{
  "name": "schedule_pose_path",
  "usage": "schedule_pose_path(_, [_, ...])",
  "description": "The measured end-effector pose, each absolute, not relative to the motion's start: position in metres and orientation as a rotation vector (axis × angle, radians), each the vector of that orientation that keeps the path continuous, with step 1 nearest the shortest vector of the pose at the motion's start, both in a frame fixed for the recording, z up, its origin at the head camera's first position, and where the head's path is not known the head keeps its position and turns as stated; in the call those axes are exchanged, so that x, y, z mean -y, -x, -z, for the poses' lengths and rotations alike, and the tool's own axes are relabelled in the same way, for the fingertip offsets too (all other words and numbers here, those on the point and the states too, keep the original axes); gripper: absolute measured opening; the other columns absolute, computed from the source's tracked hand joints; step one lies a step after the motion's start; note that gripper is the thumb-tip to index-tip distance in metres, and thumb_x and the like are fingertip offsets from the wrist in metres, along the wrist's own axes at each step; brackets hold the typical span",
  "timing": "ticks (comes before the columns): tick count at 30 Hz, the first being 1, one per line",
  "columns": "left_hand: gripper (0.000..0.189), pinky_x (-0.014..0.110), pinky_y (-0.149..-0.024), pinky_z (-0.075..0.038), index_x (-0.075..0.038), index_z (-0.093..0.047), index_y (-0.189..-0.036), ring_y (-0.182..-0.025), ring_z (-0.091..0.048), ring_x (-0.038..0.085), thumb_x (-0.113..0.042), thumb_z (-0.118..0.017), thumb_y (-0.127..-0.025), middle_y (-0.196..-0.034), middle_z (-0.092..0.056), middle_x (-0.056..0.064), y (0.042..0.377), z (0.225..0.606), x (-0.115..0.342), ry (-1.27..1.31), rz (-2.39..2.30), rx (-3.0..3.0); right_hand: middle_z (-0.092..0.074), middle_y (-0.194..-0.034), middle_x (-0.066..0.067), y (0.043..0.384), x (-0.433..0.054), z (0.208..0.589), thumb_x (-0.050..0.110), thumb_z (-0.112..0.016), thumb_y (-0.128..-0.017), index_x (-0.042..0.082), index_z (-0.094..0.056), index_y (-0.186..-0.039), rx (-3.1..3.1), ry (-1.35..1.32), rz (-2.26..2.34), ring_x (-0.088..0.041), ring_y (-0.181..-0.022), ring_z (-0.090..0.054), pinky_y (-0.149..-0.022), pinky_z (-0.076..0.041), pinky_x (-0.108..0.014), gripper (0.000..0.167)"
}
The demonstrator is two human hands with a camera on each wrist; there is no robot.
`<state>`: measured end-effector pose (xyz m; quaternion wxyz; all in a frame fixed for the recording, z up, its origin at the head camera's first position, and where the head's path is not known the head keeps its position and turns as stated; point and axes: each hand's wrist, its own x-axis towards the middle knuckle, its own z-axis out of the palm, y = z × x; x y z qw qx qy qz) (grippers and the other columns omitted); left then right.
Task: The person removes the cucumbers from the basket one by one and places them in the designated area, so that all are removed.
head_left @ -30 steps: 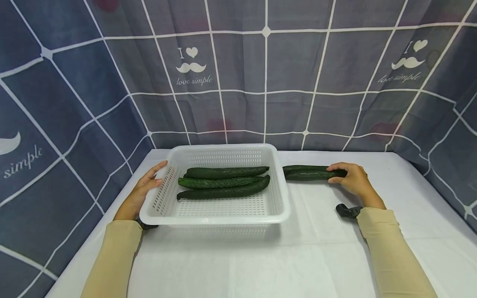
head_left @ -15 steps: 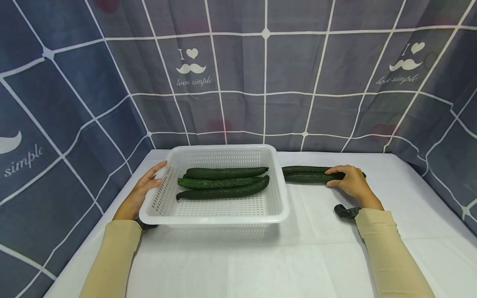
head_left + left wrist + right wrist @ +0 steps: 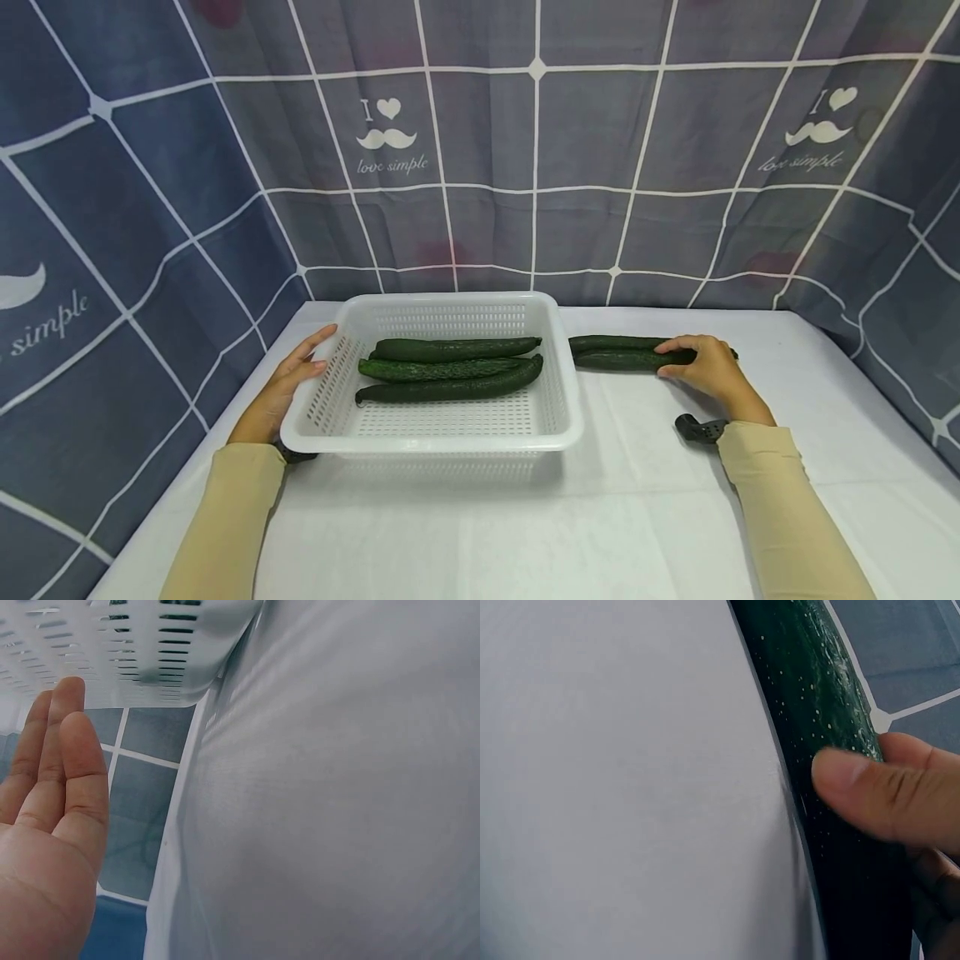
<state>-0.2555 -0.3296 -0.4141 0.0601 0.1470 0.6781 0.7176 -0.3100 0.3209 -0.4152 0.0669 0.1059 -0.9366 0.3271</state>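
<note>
A white perforated basket [image 3: 427, 444] stands left of centre on the table, with 3 dark green cucumbers [image 3: 450, 389] lying side by side inside. Against its left wall my left hand [image 3: 281, 390] rests with fingers extended; the left wrist view shows those straight fingers [image 3: 84, 750] beside the slotted basket side [image 3: 176, 652]. Right of the basket, two more cucumbers lie parallel on the cloth. My right hand [image 3: 705, 364] grips the nearer cucumber [image 3: 615, 360] near its right end, thumb [image 3: 855, 780] across its near side. The farther cucumber [image 3: 611, 342] is partly hidden behind that hand.
White cloth [image 3: 585, 517] covers the table. Grey-blue checked curtains [image 3: 480, 225] stand close behind and at both sides. Black wrist mounts [image 3: 699, 427] sit at the cuffs of the tan sleeves.
My right hand has shifted very slightly, and the farther cucumber's right tip now shows past the hand. The nearer cucumber stays in its grip. My left hand and the basket look unmoved.
</note>
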Motion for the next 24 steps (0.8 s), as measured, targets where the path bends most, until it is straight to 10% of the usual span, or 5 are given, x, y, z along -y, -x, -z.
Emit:
schedule_pose_path(16, [0.061, 0.036, -0.093, -0.058, -0.033, -0.039, -0.167, -0.126, -0.060, 0.013, -0.016, -0.049, -0.109, -0.150, -0.049, -0.006, 0.2542, 0.4115, 0.3283, -0.424, -2.163, -2.062, -0.066, -0.136, -0.033, 0.3067, -0.3232, 0.4132, 0.020, -0.084, -0.097, -0.005, -0.075, -0.127, 2.743, -0.289, -1.214, -0.051, -0.136, -0.052, -0.113, -0.035, -0.071, 0.040])
schedule_pose_path(24, [0.062, 0.035, -0.096, -0.056, -0.033, -0.036, -0.169, -0.130, -0.056, 0.013, -0.017, -0.048, -0.111, -0.153, -0.045, -0.006, 0.2535, 0.4119, 0.3276, -0.405, -2.157, -2.062, -0.075, -0.125, -0.018, 0.3047, -0.3193, 0.4091, 0.019, -0.083, -0.098, -0.002, -0.077, -0.126, 2.699, -0.345, -1.141, 0.004, -0.108, -0.056, -0.099, -0.049, -0.042, 0.036])
